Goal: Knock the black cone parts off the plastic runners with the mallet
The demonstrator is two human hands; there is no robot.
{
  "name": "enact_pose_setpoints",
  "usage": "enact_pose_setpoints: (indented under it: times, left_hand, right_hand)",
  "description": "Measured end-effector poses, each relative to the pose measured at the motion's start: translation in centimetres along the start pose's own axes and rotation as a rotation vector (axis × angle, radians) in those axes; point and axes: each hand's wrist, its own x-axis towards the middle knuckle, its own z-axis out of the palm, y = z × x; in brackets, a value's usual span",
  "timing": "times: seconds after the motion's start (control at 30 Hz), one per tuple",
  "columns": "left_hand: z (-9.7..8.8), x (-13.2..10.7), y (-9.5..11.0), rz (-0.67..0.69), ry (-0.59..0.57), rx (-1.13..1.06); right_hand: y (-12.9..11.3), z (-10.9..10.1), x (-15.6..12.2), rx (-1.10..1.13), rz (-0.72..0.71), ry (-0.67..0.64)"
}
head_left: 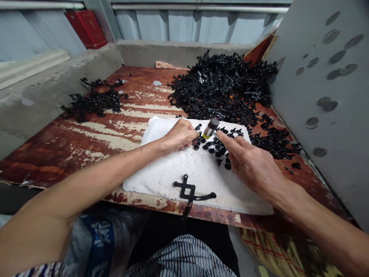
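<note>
My left hand rests on a white cloth pad, fingers curled and pinched on a small black plastic part at its fingertips. My right hand grips a small hammer with a dark head and yellowish neck, index finger stretched along it, the head just right of the left fingertips. Several small black round pieces lie on the cloth between the hands. A bare black plastic frame lies at the cloth's near edge.
A big heap of black plastic parts fills the back right of the worn red-brown board. A smaller heap sits back left. Grey walls close in on both sides. A red box stands behind.
</note>
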Motion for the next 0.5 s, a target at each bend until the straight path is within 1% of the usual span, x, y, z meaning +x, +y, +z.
enact_pose_setpoints:
  times: [0.03,0.07,0.13,0.17,0.27,0.3,0.37,0.4,0.5]
  left_hand:
    - [0.01,-0.07,0.04,0.000,0.003,0.019]
    - [0.02,-0.13,0.08,-0.002,0.002,0.027]
    - [0.06,-0.23,0.11,-0.003,-0.005,0.017]
    - [0.08,-0.25,0.10,-0.003,-0.006,0.017]
    - [0.05,-0.13,0.05,-0.005,0.004,0.049]
    - [0.02,-0.03,0.04,-0.001,-0.002,0.052]
    - [-0.05,0.20,0.04,0.014,-0.015,0.036]
    - [-0.04,0.25,0.04,0.018,-0.011,0.032]
    - [0.17,-0.08,-0.02,0.015,0.008,0.067]
  right_hand:
    - [-0.01,0.03,-0.01,-0.008,-0.010,-0.033]
    - [-0.02,0.05,-0.05,0.006,-0.012,-0.013]
    - [-0.05,0.08,-0.19,0.036,0.005,0.095]
    - [-0.07,0.08,-0.27,0.021,0.010,0.105]
    - [-0.14,0.10,-0.41,-0.058,-0.010,-0.015]
    - [-0.18,0.14,-0.38,-0.053,-0.012,-0.018]
    - [-0.26,0.23,-0.23,-0.034,0.014,0.036]
    - [-0.30,0.26,-0.14,-0.046,0.021,0.042]
    - [-0.17,0.07,-0.20,-0.095,-0.027,-0.046]
